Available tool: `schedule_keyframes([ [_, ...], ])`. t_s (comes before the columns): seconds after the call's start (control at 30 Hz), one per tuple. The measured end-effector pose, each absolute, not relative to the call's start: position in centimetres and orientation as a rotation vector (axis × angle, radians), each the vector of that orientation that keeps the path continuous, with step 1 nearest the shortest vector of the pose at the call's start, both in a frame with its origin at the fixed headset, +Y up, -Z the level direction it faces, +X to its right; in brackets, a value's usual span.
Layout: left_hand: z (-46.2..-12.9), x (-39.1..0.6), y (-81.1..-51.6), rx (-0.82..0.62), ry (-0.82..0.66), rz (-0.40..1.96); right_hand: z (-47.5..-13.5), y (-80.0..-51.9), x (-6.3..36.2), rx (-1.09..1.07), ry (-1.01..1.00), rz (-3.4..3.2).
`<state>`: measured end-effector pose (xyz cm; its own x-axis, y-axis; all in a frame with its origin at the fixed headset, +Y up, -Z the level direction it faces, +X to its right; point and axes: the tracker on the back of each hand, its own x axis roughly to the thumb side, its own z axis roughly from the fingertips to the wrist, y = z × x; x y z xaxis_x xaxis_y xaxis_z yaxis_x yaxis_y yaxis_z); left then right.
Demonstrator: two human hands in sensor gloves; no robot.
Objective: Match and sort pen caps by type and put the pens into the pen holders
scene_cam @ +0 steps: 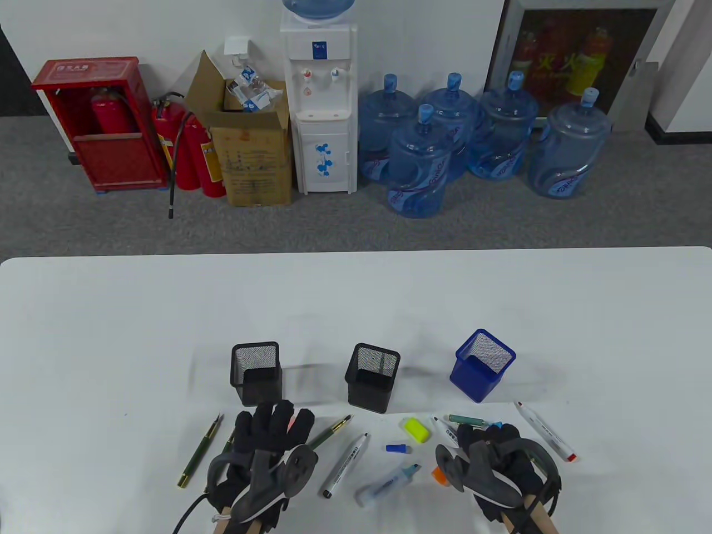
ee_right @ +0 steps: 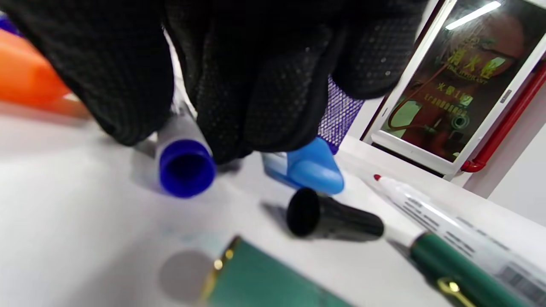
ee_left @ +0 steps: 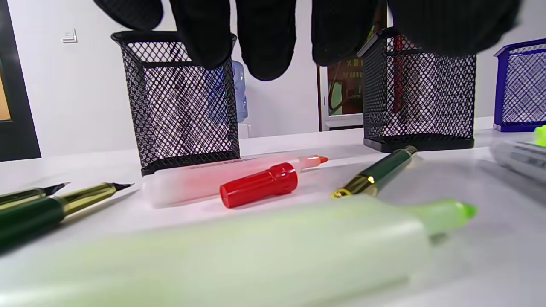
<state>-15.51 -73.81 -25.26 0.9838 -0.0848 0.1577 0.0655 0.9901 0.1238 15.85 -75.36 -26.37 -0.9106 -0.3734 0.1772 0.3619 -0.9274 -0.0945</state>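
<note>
Black gloves cover both hands. The left hand [scene_cam: 267, 445] hangs flat, fingers straight, holding nothing, just in front of the left black mesh holder [scene_cam: 255, 371]. The right hand [scene_cam: 498, 456] curls over a blue-ended marker [ee_right: 185, 164]; I cannot tell if it has a real grip yet. Pens lie on the white desk [scene_cam: 111, 334] near the holder. They look light, stiff and smooth, so take the middle. Marker writing is too blurry to read.
</note>
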Motion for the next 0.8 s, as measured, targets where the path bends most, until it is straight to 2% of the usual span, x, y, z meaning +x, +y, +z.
schedule_keyframes([
  [0.13, -25.2, -15.4, -73.8, 0.118, -0.167, -0.081, -26.3, -74.9, 16.2, -0.254, 0.112, -2.740],
  [0.3, -25.2, -15.3, -73.8, 0.123, -0.170, -0.077, -25.4, -72.8, 18.0, -0.309, 0.375, -2.865],
  [0.47, -24.8, -14.1, -73.4, 0.132, -0.224, -0.027, -24.8, -72.5, 18.6, -0.389, 0.557, -2.786],
  [0.63, -24.5, -10.0, -71.9, 0.157, -0.302, 0.004, -24.7, -72.5, 18.1, -0.413, 0.575, -2.768],
  [0.8, -25.2, -3.1, -71.8, 0.101, -0.318, -0.277, -24.7, -72.4, 18.3, -0.405, 0.595, -2.755],
])
